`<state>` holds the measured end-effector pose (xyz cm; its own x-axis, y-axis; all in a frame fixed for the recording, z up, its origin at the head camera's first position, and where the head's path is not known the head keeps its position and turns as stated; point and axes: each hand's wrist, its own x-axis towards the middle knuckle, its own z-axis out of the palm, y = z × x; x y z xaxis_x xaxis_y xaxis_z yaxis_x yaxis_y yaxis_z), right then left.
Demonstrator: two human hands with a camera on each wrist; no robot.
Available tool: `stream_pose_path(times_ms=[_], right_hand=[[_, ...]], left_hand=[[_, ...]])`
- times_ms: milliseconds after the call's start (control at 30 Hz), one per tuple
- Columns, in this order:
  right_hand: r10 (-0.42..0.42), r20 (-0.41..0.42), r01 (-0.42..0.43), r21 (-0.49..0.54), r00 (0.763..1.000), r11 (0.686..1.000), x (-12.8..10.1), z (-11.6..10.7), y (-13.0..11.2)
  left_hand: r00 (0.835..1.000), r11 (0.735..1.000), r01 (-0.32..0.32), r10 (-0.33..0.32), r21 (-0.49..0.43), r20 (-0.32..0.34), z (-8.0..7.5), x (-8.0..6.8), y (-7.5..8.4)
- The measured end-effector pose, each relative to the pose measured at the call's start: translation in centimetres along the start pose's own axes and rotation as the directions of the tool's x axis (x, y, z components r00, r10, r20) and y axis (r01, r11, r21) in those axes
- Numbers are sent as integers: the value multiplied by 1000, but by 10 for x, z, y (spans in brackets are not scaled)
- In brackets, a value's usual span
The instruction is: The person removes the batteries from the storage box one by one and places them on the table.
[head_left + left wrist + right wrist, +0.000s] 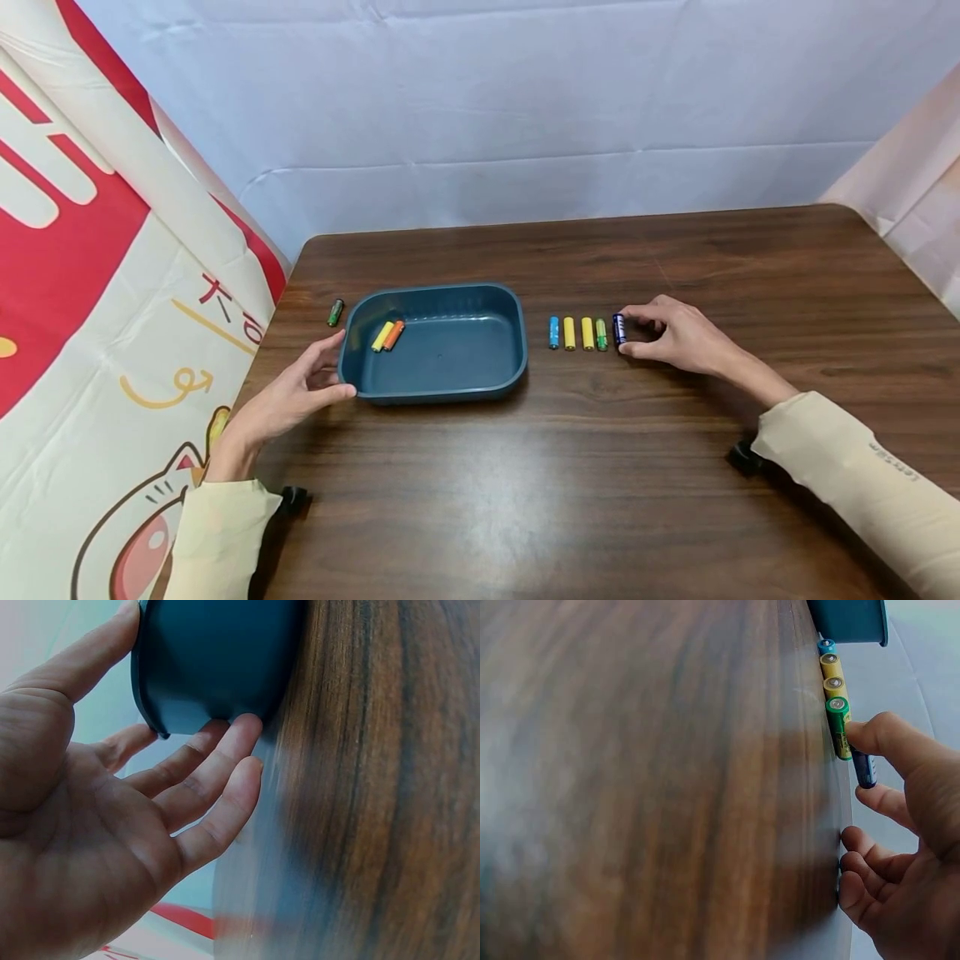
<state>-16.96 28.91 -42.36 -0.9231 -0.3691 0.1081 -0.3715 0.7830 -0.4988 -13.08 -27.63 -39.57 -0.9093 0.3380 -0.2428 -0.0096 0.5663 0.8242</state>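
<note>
My left hand (288, 392) rests against the left end of a dark teal plastic tray (442, 393), thumb and fingers spread along its outer wall. In the left wrist view, the fingers (217, 772) touch that wall loosely. A yellow battery (382, 337) and an orange battery (393, 335) lie side by side inside the tray. My right hand (678, 337) pinches a dark blue battery (618, 328) by its ends between thumb and index finger. This battery is at the right end of a row with a green-yellow battery (602, 334), two yellow batteries (578, 333) and a light blue battery (553, 332).
A dark green battery (335, 312) lies on the table left of the tray, beyond my left hand. The brown wooden table (480, 483) ends at a white cloth (525, 108) behind it. A printed cloth (90, 275) hangs along the left side.
</note>
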Motion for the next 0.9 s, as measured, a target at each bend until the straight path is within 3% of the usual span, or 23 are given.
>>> stream_pose_path(times_ms=[400, 900], right_hand=[[26, 51, -23, -59, 998, 998, 1, 2, -4], [39, 65, -35, -60, 997, 998, 3, 3, -4]], left_hand=[[1000, 1000, 5, -5, -11, -4, 1, -1, 2], [1000, 1000, -13, 13, -9, -1, 1, 0, 1]])
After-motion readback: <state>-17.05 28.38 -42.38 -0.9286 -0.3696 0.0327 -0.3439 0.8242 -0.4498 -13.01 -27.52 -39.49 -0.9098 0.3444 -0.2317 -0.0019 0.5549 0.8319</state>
